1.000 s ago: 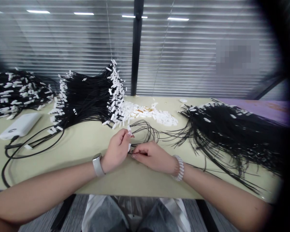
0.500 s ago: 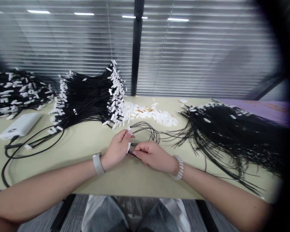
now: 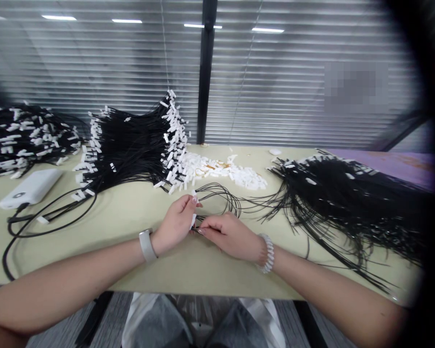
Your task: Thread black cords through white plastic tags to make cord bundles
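Note:
My left hand [image 3: 176,223] is pinched on a small white tag [image 3: 193,220] at mid-table, with a watch on its wrist. Close beside it, my right hand [image 3: 229,234] pinches the end of a thin black cable [image 3: 217,193], and the two sets of fingertips almost meet at the tag. That cable's loops curl away behind my hands toward the right. A bead bracelet circles my right wrist.
A fanned bundle of tagged black cables [image 3: 130,145] lies at the back left, with another heap [image 3: 18,137] further left. Loose white tags [image 3: 232,174] are scattered behind my hands. A pile of black cables [image 3: 348,203] fills the right. A white power bank [image 3: 31,188] with its cord sits left.
My right hand has shifted slightly left toward the tag; otherwise both hands keep their pinch in the same spot.

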Action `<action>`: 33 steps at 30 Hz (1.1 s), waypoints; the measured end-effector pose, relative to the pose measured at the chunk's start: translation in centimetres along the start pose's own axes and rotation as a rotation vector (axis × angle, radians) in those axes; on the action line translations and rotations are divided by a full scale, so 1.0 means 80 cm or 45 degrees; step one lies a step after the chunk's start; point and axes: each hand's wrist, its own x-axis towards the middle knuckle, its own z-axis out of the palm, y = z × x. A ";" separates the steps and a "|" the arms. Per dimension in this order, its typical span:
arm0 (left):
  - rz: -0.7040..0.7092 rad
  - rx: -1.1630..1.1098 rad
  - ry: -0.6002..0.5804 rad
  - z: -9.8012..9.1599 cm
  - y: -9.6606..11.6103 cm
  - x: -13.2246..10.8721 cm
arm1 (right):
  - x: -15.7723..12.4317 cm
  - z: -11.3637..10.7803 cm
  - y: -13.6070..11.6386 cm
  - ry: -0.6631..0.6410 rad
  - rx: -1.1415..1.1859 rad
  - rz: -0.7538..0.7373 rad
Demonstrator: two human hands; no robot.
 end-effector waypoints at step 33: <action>-0.013 -0.041 -0.086 -0.001 0.000 -0.004 | -0.018 -0.058 0.020 0.636 0.232 0.046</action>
